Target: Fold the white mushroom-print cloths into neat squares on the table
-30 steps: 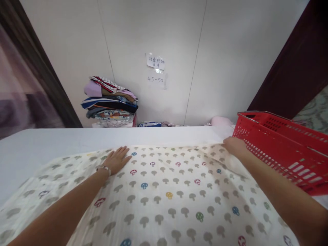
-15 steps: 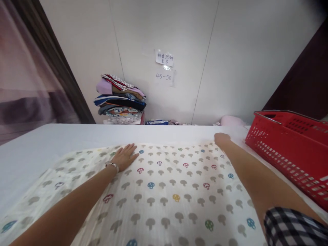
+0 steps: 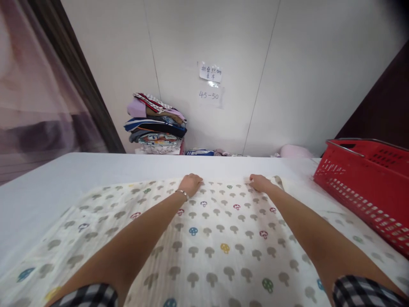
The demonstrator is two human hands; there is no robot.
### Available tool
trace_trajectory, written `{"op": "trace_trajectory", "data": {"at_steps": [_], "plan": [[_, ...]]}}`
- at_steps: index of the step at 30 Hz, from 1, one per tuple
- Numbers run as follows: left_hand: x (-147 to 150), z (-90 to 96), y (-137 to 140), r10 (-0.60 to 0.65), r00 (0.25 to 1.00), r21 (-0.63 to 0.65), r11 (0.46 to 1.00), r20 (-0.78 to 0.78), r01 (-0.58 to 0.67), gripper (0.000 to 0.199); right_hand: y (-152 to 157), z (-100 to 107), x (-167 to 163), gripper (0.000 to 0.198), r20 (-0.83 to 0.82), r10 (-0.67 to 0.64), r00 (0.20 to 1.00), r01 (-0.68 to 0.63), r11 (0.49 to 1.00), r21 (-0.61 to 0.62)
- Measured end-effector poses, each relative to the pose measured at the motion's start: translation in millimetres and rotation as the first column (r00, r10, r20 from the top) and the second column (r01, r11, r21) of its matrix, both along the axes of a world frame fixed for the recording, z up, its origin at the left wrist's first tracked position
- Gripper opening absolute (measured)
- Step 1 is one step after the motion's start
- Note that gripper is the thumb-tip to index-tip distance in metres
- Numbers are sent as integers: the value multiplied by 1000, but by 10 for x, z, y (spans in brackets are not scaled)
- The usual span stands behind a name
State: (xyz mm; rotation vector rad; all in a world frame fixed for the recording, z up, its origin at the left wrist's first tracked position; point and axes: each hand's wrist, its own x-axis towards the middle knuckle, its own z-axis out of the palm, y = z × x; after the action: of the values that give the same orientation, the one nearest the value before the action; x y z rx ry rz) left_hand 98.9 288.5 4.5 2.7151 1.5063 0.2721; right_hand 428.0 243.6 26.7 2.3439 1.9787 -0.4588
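Currently, I see the broad white mushroom-print fabric cloth spread across the white-covered bench, extending nearward beneath both forearms; my right hand pinches its far edge, my left hand curls there, grip unclear.

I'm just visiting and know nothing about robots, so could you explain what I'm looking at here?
There is no robot here: these are a person's own bare hands. The view comes from one camera worn on the person's head, looking forward and down. A white cloth with a mushroom print lies spread over a white table. The left hand and right hand are both at the cloth's far edge, fingers curled; how firmly they grip it is hard to see. A red basket stands to the right, and a pile of folded fabrics sits beyond the table, by the wall.
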Motion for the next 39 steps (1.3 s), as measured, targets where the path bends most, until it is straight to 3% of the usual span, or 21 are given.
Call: {"op": "trace_trajectory", "data": {"at_steps": [12, 22, 27, 33, 37, 39], "plan": [[232, 72, 45, 45, 999, -38, 998, -29, -46, 13, -11, 38, 20, 19, -192, -98, 976, 76, 990, -121], [334, 235, 160, 201, 978, 24, 979, 46, -203, 18, 163, 65, 31, 22, -297, -252, 921, 274, 961, 33], [455, 82, 259, 253, 967, -35, 967, 33, -251, 16, 305, -137, -26, 24, -192, -343, 919, 364, 928, 85], [405, -41, 212, 218, 972, -56, 975, 84, -214, 27, 251, -228, -41, 43, -104, -285, 953, 300, 936, 186], [374, -87, 29, 85, 990, -27, 996, 114, -83, 38, 50, -261, -124, 41, -59, -155, 986, 165, 937, 307], [383, -144, -69, 2, 996, -74, 997, 87, 5, 46, -58, -323, -185, 37, -29, -55, 998, 62, 933, 356]]}}
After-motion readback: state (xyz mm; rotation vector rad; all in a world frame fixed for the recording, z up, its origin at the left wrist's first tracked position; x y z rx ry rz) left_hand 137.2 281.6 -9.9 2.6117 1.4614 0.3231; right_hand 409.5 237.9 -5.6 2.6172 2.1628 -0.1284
